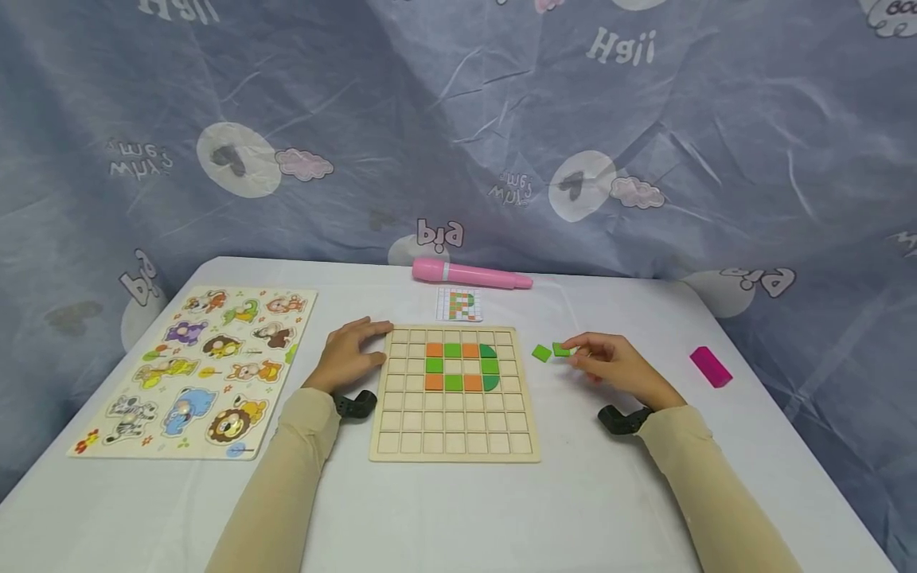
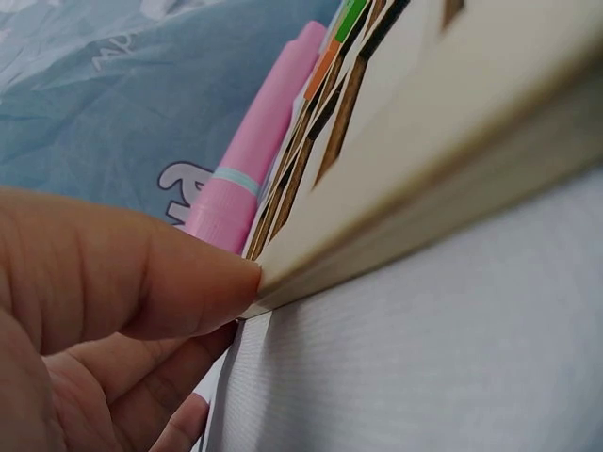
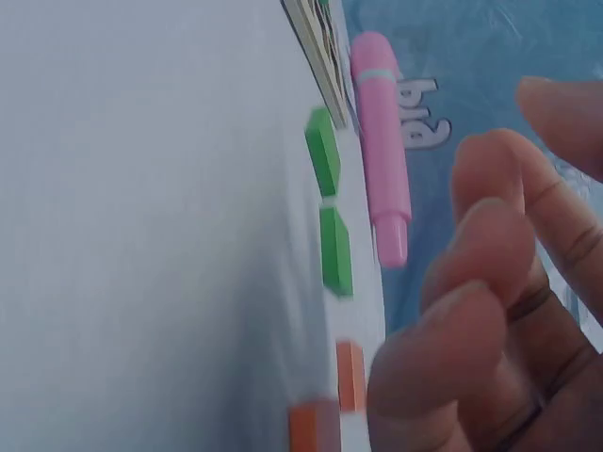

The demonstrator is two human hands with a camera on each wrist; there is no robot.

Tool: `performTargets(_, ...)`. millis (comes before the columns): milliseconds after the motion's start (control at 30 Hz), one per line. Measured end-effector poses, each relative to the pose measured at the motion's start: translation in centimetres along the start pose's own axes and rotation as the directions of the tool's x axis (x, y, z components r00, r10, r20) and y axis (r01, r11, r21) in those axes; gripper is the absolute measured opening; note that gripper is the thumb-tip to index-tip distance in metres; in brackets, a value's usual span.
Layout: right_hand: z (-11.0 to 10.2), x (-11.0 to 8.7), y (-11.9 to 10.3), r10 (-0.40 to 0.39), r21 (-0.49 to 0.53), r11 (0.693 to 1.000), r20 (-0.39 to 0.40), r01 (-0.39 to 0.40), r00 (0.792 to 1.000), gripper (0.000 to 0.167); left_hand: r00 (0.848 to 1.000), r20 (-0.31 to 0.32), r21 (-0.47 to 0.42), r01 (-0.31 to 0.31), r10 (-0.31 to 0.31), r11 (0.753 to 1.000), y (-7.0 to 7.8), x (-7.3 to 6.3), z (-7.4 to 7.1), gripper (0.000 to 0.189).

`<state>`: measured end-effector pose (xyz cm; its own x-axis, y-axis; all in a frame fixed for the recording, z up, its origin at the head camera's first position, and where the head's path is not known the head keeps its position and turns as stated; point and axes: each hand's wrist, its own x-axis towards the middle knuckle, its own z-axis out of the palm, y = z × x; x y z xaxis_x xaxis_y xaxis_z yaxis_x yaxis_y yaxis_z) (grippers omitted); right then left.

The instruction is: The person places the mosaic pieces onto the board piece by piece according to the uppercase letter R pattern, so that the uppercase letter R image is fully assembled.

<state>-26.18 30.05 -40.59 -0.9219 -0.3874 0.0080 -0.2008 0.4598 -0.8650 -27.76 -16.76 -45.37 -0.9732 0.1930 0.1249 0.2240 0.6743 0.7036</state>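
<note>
A square wooden grid board lies on the table, with orange, light green and darker green pieces set in a ring in its upper cells. My left hand is at the board's upper left, its thumb touching the side edge and its fingers by the corner. To the right of the board lie two light green square tiles. My right hand hovers at the farther one, thumb and fingers apart with nothing between them in the right wrist view. An orange tile shows there beneath the hand, hidden in the head view.
A small pattern card lies behind the board, with a pink pen-shaped stick beyond it. An animal peg puzzle covers the left side. At the right is a magenta block. A printed grey-blue cloth hangs behind the table.
</note>
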Motion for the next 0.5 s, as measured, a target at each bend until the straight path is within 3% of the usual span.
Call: performTargets(500,-3.6,-3.4,3.4,0.055,0.058,0.997,-0.072,-0.051,0.996,0.033,1.0,-0.006,-0.004,-0.013,0.013,1.0,0.2,-0.2,0.0,0.059)
